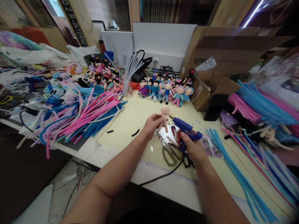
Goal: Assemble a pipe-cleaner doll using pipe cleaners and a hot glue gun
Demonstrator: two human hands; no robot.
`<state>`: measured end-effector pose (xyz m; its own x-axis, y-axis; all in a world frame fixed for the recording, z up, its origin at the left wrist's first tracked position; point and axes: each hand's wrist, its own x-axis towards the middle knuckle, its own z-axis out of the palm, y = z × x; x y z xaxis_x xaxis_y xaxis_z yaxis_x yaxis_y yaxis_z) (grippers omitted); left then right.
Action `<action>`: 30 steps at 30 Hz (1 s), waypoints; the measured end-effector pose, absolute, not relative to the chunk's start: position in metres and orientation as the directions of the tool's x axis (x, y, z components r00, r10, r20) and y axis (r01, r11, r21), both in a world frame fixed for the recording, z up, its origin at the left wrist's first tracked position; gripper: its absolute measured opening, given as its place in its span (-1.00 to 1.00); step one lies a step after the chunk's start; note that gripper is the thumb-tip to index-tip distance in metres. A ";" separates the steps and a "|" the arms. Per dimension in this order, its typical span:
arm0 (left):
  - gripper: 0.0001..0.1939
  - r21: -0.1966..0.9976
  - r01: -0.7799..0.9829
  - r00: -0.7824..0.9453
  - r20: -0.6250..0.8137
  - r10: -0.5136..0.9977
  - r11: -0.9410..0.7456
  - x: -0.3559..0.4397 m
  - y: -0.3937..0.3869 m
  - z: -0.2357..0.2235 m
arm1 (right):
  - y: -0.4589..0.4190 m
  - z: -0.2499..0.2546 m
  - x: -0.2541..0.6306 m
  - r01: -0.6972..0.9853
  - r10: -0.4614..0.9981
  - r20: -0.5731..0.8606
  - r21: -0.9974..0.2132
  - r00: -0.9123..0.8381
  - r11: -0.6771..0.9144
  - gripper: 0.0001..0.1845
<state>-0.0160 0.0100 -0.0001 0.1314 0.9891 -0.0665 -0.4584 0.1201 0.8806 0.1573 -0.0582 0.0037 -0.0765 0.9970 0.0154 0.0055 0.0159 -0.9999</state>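
Observation:
My left hand [151,124] is closed on a small peach pipe-cleaner doll [164,115], held upright above the table. My right hand [190,146] grips a blue glue gun [187,129], and its nozzle points at the doll's middle, almost touching it. The gun's black cord [161,175] runs off the table's front edge. Directly under the hands lie scissors [169,149] with tan handles.
Heaps of pink and blue pipe cleaners [81,115] lie at the left, long blue and pink ones [252,174] at the right. A row of finished dolls [167,88] stands at the back, beside cardboard boxes [210,87]. A cup of glue sticks [127,84] stands behind the left heap.

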 end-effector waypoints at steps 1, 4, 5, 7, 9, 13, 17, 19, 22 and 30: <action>-0.62 0.879 -0.462 0.131 -0.066 0.989 0.120 -0.016 0.010 -0.001 | -0.058 0.004 0.157 0.006 0.996 0.019 -1.000 -0.082 0.020 -0.64; -0.64 0.872 -0.472 0.138 -0.074 0.988 0.131 -0.017 0.011 -0.003 | -0.059 0.006 0.156 -0.001 0.996 0.027 -1.000 -0.083 0.027 -0.63; -0.65 0.870 -0.473 0.140 -0.082 0.987 0.140 -0.017 0.012 -0.003 | -0.059 0.006 0.156 -0.002 0.997 0.024 -1.000 -0.076 0.024 -0.62; -0.64 0.865 -0.474 0.143 -0.107 0.984 0.163 -0.018 0.013 -0.004 | -0.059 0.007 0.156 0.006 0.998 0.015 -1.000 -0.053 0.016 -0.61; -0.62 0.858 -0.480 0.149 -0.126 0.981 0.184 -0.018 0.013 -0.005 | -0.058 0.007 0.155 0.029 1.000 0.013 -0.999 -0.028 0.014 -0.60; -0.61 0.840 -0.501 0.173 -0.139 0.975 0.209 -0.018 0.013 -0.005 | -0.058 0.002 0.157 0.107 1.000 0.027 -0.994 0.000 0.027 -0.59; -0.62 0.850 -0.491 0.205 -0.103 0.973 0.193 -0.017 0.013 -0.006 | -0.057 -0.001 0.160 0.220 0.999 0.022 -0.975 0.044 0.011 -0.58; -0.62 0.859 -0.476 0.228 -0.083 0.970 0.186 -0.017 0.012 -0.007 | -0.057 0.000 0.159 0.252 0.997 0.016 -0.968 0.075 -0.003 -0.58; -0.61 0.863 -0.470 0.247 -0.072 0.966 0.185 -0.016 0.012 -0.007 | -0.058 0.004 0.157 0.249 0.994 0.010 -0.968 0.105 -0.016 -0.60; -0.70 0.873 -0.450 0.233 -0.089 0.968 0.188 -0.014 0.013 -0.008 | -0.060 0.012 0.152 0.260 0.993 0.012 -0.965 0.117 -0.019 -0.62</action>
